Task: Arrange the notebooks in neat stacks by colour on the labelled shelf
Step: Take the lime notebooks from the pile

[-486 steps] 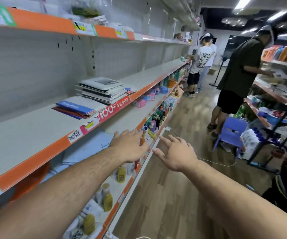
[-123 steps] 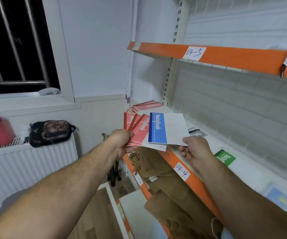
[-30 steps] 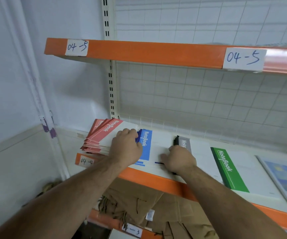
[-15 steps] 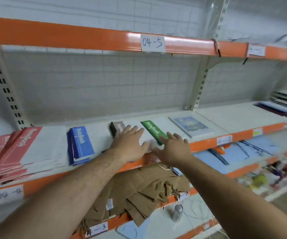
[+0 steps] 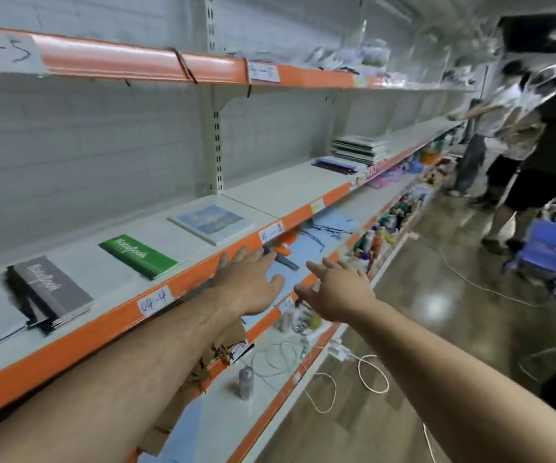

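Both bare forearms reach forward and to the right along the aisle. The left hand (image 5: pixel 250 282) is flat, palm down, fingers straight and slightly spread, holding nothing. It hangs just in front of the orange front edge (image 5: pixel 69 349) of the labelled shelf (image 5: pixel 283 192); whether it touches the edge cannot be told. The right hand (image 5: pixel 337 292) is just beside it, out over the aisle, likewise released, fingers spread and empty.

The notebooks lie on that shelf, well apart from one another. A small grey stack (image 5: pixel 52 295) sits near the front edge at the left, with a black pen (image 5: pixel 2 339) lying beside it. To its right lies a green notebook (image 5: pixel 138 257), then a blue picture-cover notebook (image 5: pixel 211 222). Beyond a long bare stretch of shelf, a taller pile of notebooks (image 5: pixel 358 150) and some flat dark notebooks (image 5: pixel 335 165) lie far down. The aisle floor (image 5: pixel 437 329) to the right is open up to standing people (image 5: pixel 510 155) and a blue stool (image 5: pixel 550 245); white cables (image 5: pixel 370 372) trail along the shelving's base.

"NoteBook" is printed in white on the grey and green covers. A handwritten paper tag (image 5: pixel 155 300) on the orange edge reads "04-4"; the upper tag (image 5: pixel 1 51) on the shelf above reads "04-5". A further tag (image 5: pixel 271 232) is too blurred to read.
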Available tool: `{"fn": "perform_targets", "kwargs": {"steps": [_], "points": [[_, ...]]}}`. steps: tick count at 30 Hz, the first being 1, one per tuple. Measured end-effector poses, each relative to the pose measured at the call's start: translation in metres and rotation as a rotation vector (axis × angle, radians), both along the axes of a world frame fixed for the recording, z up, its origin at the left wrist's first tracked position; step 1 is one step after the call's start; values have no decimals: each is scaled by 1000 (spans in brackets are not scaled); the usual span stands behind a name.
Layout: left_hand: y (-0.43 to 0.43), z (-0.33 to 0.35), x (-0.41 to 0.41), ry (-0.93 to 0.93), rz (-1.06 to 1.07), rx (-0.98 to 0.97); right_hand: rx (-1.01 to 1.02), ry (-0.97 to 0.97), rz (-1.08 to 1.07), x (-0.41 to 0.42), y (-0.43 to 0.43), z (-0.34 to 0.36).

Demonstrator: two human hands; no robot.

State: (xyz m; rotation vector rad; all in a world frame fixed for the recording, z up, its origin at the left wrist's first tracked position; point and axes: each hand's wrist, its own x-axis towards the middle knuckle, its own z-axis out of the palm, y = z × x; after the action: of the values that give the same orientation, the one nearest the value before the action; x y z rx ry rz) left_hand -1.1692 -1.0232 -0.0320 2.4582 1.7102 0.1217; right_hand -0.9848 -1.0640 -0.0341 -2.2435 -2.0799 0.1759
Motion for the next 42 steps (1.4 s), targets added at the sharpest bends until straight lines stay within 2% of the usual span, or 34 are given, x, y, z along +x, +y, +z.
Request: {"fn": "perform_targets", "kwargs": {"steps": [14, 23, 42], "points": [[71, 3, 247, 1, -108, 5, -5, -5, -98, 235, 40, 12], [136, 0, 367, 8, -188, -4, -22, 41, -192, 349, 95, 3], [389, 1, 621, -10, -385, 1, -40, 23, -388, 568, 314, 11]]}}
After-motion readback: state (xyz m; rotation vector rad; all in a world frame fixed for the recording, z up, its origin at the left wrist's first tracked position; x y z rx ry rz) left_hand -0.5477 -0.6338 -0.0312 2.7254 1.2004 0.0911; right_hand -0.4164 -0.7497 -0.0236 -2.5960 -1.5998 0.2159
